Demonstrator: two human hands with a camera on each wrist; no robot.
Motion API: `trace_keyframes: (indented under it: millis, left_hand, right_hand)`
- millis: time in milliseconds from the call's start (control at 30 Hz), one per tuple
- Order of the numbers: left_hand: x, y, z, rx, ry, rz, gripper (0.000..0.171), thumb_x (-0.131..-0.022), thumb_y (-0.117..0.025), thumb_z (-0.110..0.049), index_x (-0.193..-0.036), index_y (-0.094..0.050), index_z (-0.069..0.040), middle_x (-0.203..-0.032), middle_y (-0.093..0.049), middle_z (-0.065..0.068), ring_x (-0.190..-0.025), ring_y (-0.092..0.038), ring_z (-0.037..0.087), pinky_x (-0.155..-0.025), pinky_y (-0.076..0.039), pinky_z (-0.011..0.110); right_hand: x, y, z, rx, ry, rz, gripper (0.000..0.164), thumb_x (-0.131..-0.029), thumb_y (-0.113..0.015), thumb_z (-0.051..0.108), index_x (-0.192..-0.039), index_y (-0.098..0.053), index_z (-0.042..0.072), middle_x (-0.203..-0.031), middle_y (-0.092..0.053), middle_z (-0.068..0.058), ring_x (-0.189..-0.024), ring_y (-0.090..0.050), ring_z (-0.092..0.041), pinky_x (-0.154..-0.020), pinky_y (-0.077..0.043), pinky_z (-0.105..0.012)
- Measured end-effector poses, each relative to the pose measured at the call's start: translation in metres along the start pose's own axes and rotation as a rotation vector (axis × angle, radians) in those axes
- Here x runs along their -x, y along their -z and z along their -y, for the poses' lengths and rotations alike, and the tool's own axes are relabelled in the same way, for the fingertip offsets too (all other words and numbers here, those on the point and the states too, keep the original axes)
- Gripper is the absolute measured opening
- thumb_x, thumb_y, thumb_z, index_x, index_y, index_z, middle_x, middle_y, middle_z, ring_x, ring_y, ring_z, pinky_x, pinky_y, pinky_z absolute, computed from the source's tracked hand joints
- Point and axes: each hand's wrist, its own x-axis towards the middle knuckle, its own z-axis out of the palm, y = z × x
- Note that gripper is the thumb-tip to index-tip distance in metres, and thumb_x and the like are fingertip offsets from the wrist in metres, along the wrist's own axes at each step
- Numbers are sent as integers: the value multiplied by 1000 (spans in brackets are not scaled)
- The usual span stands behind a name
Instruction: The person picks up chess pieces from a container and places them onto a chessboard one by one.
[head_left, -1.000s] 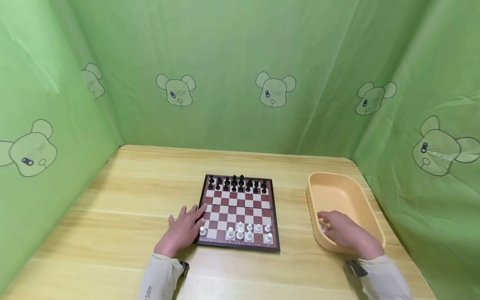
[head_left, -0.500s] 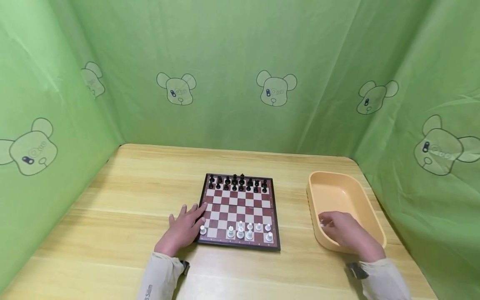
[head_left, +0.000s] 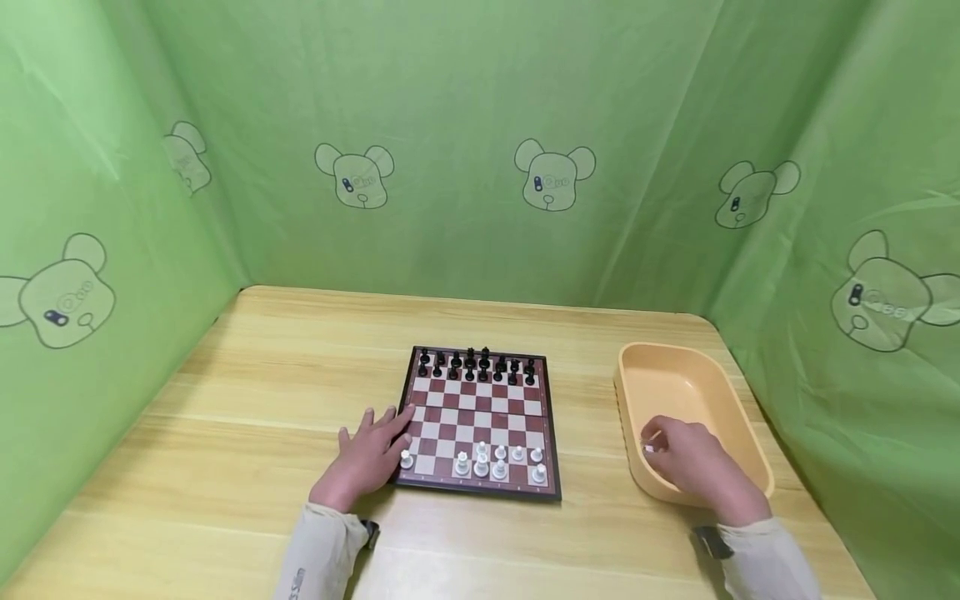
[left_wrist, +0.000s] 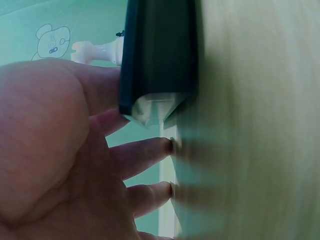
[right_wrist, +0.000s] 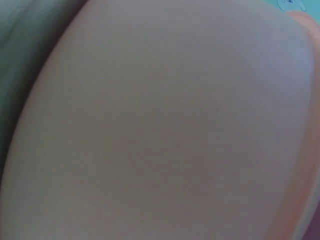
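Wood-grain tabletop (head_left: 300,367) carries a maroon-and-white chessboard (head_left: 465,407), black chessmen (head_left: 470,363) at twelve o'clock, white chessmen (head_left: 462,466) at six, left hand (head_left: 367,458) splayed at its eight-o'clock edge, right hand (head_left: 690,467) pinching a half-hidden white piece (head_left: 648,449) inside the peach tub (head_left: 667,383) at three o'clock.

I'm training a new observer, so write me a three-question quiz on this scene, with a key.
1. Which of the two hands touches the chessboard? a) left b) right c) both d) neither
2. True or false: the black pieces stand along the chessboard's near edge.
3. Fill in: in the head view, the orange tray lies to the ____ of the chessboard.

Key: 1. a, the left hand. 2. False; they stand along the far edge. 3. right.
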Motion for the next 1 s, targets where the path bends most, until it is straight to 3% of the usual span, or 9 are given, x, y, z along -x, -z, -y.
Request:
trace_keyframes:
  millis: [233,433,567,733,833,1000]
  left_hand:
    - [0,1,0,-6,0,-5,51,-110,-48,-30,-160,-42,-19,-163,-35,21,-152,-16,55,-112,-2,83]
    - [0,2,-1,-5,-7,-14,51,-110,-48,-29,-159,-43,-19,-163,-36,22,-151,-17,56,-112,-2,83]
    - [-1,2,-1,-9,-7,-13,51,-110,-47,-30,-160,-42,-19,-163,-36,22,-152,-17,55,-112,-2,82]
    - [-1,2,-2,-8,-5,-10,51,-110,-47,-30,-160,-42,-19,-163,-35,21,-152,-16,54,-113,-1,82]
    - [-1,2,-2,-5,-8,-13,51,-110,-47,-30,-160,-42,-19,-163,-35,21,-152,-16,55,-112,-1,82]
    - [0,2,-2,-5,-7,-13,51,-110,-47,-30,-160,-41,-19,-164,-34,21,-152,-16,54,-112,0,82]
  right_hand:
    - [4,2,-2,61,-12,-28,11,-91,-69,19,-94,-74,9,-86,-71,-2,-79,-65,-23,-72,-55,-47]
    - [9,13,-8,-2,-34,-75,16,-94,-74,27,-97,-76,11,-91,-74,-5,-81,-69,-25,-77,-55,-49]
    - [13,24,-11,-78,-21,-174,17,-95,-75,24,-101,-76,8,-93,-77,-6,-85,-71,-24,-77,-56,-41]
    - [18,39,-4,-184,37,-364,16,-94,-77,18,-105,-76,6,-92,-77,-6,-76,-65,-2,-65,-52,-17]
    - [20,45,8,-252,92,-463,15,-92,-79,12,-106,-76,8,-89,-76,1,-74,-63,7,-65,-50,-9]
    - [21,48,41,-362,212,-512,22,-90,-79,1,-111,-75,7,-94,-76,10,-83,-67,9,-73,-52,-7]
